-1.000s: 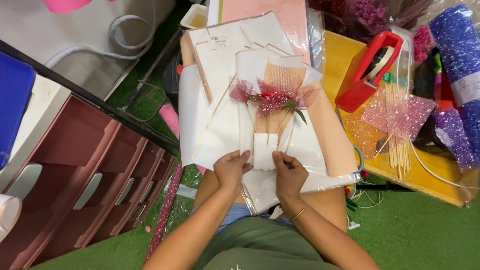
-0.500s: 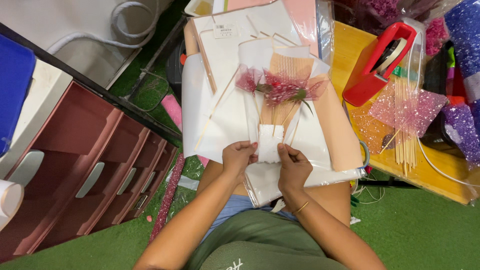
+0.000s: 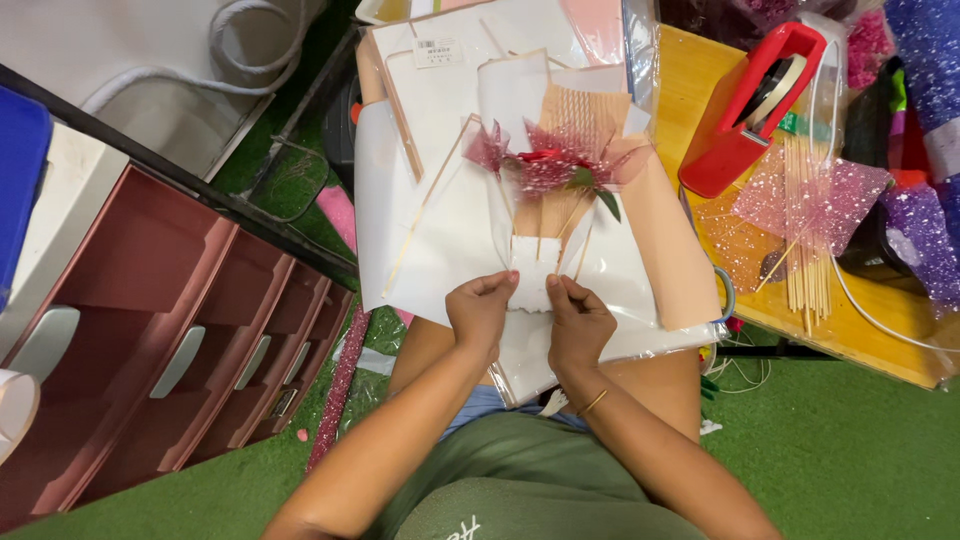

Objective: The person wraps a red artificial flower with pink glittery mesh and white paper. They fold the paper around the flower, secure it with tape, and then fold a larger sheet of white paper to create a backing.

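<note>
Matt white paper sheets [image 3: 440,230], glossy red plastic tape dispenser [image 3: 735,140]

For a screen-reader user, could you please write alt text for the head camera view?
Two bare hands, left hand and right hand, pinch the bottom of a small white paper wrap around a red and pink flower on thin sticks, over sheets of white paper on the person's lap. A red tape dispenser and a bundle of sticks lie on a yellow table to the right.
</note>
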